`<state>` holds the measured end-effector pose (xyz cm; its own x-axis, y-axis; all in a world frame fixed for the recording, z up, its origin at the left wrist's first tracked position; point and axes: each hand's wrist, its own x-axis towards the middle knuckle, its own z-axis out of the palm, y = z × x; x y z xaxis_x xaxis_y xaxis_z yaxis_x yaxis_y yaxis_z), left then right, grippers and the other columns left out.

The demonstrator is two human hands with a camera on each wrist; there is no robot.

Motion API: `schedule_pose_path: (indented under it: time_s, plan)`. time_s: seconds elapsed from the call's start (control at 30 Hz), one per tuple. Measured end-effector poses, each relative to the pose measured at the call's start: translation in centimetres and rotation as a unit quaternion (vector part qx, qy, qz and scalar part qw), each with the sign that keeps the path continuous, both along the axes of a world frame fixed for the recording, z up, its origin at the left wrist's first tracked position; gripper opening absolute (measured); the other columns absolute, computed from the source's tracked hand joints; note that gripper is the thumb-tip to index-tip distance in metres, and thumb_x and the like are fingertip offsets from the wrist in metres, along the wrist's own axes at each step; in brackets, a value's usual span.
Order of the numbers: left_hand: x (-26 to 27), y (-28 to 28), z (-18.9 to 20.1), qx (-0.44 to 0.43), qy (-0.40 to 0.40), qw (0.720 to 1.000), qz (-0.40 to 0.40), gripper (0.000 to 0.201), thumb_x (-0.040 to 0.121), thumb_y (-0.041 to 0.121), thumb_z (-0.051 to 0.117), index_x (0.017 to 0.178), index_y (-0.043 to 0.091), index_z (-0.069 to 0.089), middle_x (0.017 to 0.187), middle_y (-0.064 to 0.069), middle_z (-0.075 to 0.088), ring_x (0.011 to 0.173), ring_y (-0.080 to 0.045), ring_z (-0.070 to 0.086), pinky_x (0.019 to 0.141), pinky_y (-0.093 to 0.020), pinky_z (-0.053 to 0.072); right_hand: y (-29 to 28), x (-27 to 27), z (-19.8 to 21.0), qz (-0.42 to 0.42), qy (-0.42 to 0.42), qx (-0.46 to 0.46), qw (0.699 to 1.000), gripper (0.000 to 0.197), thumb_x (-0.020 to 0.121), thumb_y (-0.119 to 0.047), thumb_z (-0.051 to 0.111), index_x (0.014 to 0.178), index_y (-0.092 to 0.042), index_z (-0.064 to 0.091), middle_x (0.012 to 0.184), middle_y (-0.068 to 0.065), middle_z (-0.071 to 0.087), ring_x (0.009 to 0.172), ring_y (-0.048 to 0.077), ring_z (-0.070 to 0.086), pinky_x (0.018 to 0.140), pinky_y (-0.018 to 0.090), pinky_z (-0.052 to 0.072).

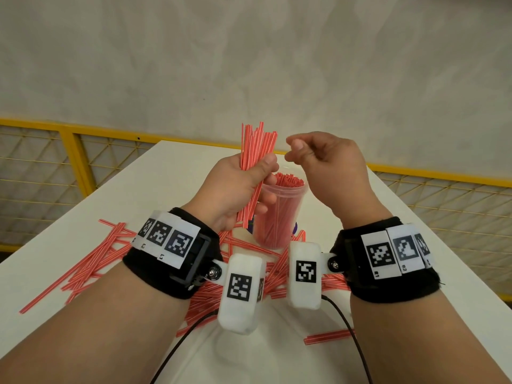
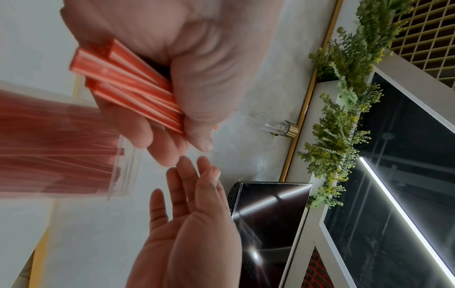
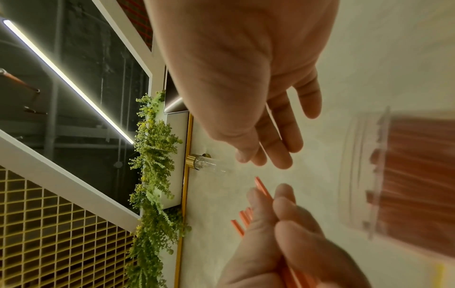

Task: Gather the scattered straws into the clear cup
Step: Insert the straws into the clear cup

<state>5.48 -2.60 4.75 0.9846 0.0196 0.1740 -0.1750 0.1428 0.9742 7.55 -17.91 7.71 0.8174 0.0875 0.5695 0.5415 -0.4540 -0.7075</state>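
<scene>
Loose straws [image 1: 91, 261] lie scattered on the near part of the white table [image 1: 415, 245], mostly left and centre. Just beyond them stands the cup [image 1: 279, 217], packed with straws. Above it, the left hand [image 1: 238, 187] grips an upright bundle [image 1: 256, 145] of straws. Just right, the right hand [image 1: 329, 164] hovers empty, fingers loosely extended.

White table [image 1: 144, 189] — scattered straws [image 1: 91, 261], clear cup [image 1: 279, 214], perhaps on something purple.
</scene>
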Motion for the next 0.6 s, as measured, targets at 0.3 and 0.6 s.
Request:
schedule_pose_path:
  time_s: [0.3,0.6]
  plan:
    - [-0.31,-0.63,-0.21,-0.001,-0.005,0.999,-0.034,0.017,0.089,0.032,0.067,0.094,0.016,0.068,0.076,-0.003,0.074,0.052,-0.016,0.067,0.041,-0.023,0.050,0.67,-0.56,0.13,0.046,0.071,0.122,0.989,0.022,0.083,-0.024,0.075,0.103,-0.027,0.066,0.069,-0.004,0.070,0.070,0.007,0.068,0.069,0.022,0.049]
    - [-0.64,-0.89,-0.22,0.014,-0.007,0.999,-0.040,0.025,0.091,0.036,0.064,0.100,0.012,0.067,0.082,-0.006,0.076,0.060,-0.022,0.071,0.047,-0.027,0.054,0.53,-0.57,-0.04,0.070,0.089,0.166,0.980,0.022,0.084,-0.008,0.072,0.101,-0.021,0.068,0.060,-0.004,0.067,0.056,0.006,0.064,0.054,0.014,0.047]
